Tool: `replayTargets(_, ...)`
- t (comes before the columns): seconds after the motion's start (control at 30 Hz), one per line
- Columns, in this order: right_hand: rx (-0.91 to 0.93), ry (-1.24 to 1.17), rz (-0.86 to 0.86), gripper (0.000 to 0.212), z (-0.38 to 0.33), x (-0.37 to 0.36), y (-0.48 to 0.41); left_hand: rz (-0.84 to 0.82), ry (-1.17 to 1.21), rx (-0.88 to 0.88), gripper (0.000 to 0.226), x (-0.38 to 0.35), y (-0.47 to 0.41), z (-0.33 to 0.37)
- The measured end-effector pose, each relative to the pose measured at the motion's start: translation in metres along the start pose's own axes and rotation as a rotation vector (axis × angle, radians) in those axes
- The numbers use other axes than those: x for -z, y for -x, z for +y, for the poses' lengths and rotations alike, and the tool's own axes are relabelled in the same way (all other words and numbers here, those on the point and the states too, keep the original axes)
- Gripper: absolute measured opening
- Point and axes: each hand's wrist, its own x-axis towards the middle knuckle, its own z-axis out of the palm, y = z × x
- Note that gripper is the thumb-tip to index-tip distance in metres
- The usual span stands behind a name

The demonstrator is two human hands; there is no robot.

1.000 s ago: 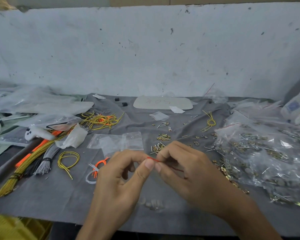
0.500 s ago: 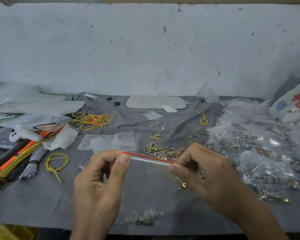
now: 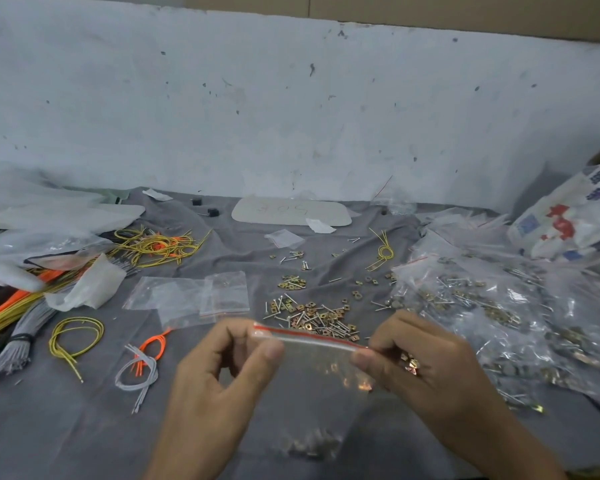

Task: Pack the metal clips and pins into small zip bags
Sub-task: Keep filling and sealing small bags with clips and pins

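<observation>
Holding small zip bag [image 3: 312,368] up over grey-clothed desk [image 3: 66,427], stretched by its red-striped top edge. Pinching left corner with left hand [image 3: 219,382], thumb against curled fingers [image 3: 238,341]; pinching right end with right hand [image 3: 430,372], a few brass clips [image 3: 410,362] tucked under its curled fingers (count unclear). Some clips glinting inside bag, low right. Just behind bag, on desk: loose heap of metal clips and pins [image 3: 319,317]. Left of heap, empty zip bags [image 3: 187,299]; at right, filled bags [image 3: 499,306].
</observation>
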Motion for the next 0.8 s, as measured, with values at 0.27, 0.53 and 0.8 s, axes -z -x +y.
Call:
replayTargets(0.27, -0.026, 0.033, -0.128, 0.016, 0.003, 0.015, 0.003, -0.101, 0.04, 0.006, 0.011, -0.017, 0.002, 0.0)
replayTargets(0.53, -0.095, 0.055, -0.234, 0.016, 0.012, 0.026, 0.01, -0.244, -0.057, -0.014, 0.012, -0.012, -0.003, -0.007)
replayTargets(0.8, -0.262, 0.158, -0.082, 0.016, 0.058, 0.053, -0.009, -0.305, -0.196, 0.063, 0.028, -0.014, -0.022, -0.033)
